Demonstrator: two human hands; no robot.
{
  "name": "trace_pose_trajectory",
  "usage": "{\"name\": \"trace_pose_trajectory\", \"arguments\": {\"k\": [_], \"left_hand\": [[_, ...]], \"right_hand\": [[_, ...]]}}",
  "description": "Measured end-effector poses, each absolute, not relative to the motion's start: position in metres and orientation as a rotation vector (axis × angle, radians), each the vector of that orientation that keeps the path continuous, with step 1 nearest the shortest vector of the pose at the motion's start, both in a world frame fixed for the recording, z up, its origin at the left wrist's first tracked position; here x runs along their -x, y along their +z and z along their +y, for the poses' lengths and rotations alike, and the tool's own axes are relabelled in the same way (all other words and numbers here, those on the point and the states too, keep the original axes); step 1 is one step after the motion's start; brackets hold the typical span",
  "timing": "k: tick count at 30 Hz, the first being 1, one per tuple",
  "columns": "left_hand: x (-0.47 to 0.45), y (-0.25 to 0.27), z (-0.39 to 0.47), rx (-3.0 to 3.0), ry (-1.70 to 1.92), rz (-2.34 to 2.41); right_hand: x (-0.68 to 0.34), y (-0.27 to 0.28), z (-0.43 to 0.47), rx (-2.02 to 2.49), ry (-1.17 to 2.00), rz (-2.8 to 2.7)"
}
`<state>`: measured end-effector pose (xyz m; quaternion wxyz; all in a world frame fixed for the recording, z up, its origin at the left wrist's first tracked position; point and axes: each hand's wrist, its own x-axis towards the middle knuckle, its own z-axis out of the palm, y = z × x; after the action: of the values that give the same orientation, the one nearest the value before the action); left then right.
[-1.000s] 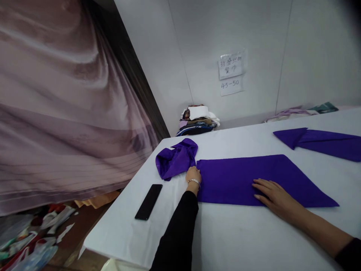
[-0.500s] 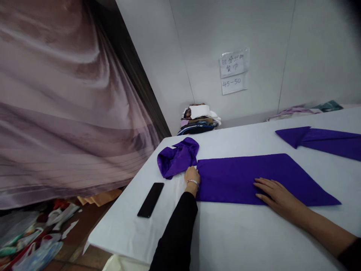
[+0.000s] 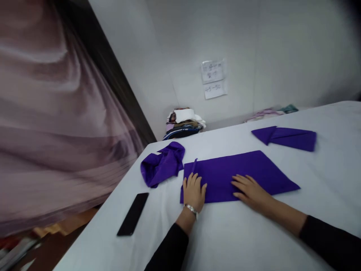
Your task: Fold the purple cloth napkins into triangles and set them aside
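A purple cloth napkin point(image 3: 222, 177), folded into a long shape with a slanted right end, lies on the white-covered table point(image 3: 242, 237). On its left end rests my left hand point(image 3: 194, 192), fingers spread, a silvery bracelet at the wrist. Just beyond those fingertips a narrow strip of the napkin's edge stands up. My right hand point(image 3: 251, 192) lies flat over the napkin's front middle, fingers stretched out and pointing left. Neither hand grips anything.
A crumpled purple cloth point(image 3: 163, 165) and a black phone point(image 3: 133, 214) lie to the left. Behind on the right is a folded purple piece with a pointed end point(image 3: 293, 138). Stacked clothes point(image 3: 183, 124) sit against the wall; a pinkish curtain point(image 3: 56, 131) hangs at left.
My left hand has gone from closed at the napkin's left edge to spread flat on it. A thin strip now stands up there. The camera view has shifted right.
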<state>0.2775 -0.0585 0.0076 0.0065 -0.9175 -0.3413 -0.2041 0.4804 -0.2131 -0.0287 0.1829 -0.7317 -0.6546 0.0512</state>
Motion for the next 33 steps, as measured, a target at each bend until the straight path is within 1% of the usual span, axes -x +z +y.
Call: {"name": "trace_pose_trajectory", "arguments": {"k": [2, 4, 8, 10, 13, 17, 23, 30, 33], "left_hand": [[-0.283, 0.005, -0.08, 2.867, -0.589, -0.894], [-0.289, 0.0, -0.091, 2.912, -0.476, -0.823], [-0.302, -0.013, -0.088, 3.04, -0.118, -0.913], [-0.303, -0.017, -0.08, 3.049, -0.026, -0.984], [-0.294, -0.02, -0.063, 3.009, -0.001, -1.082], [-0.27, -0.025, -0.034, 2.898, -0.008, -1.255], [-0.246, -0.033, -0.009, 2.832, -0.02, -1.297], [-0.259, -0.011, -0.031, 2.688, 0.016, -1.461], [-0.286, -0.004, -0.06, 2.796, -0.039, -1.305]], "right_hand": [[-0.462, -0.018, -0.209, 1.997, 0.203, -1.925], [-0.444, -0.01, -0.203, 1.913, 0.271, -2.012], [-0.427, -0.007, -0.195, 1.872, 0.404, -2.036], [-0.431, -0.009, -0.197, 1.896, 0.441, -2.027], [-0.456, -0.014, -0.21, 1.989, 0.4, -1.975], [-0.509, -0.023, -0.245, 2.224, 0.281, -1.793], [-0.572, -0.037, -0.297, 2.538, 0.092, -1.525], [-0.576, -0.041, -0.302, 2.591, 0.052, -1.487], [-0.575, -0.042, -0.302, 2.605, 0.049, -1.482]]}}
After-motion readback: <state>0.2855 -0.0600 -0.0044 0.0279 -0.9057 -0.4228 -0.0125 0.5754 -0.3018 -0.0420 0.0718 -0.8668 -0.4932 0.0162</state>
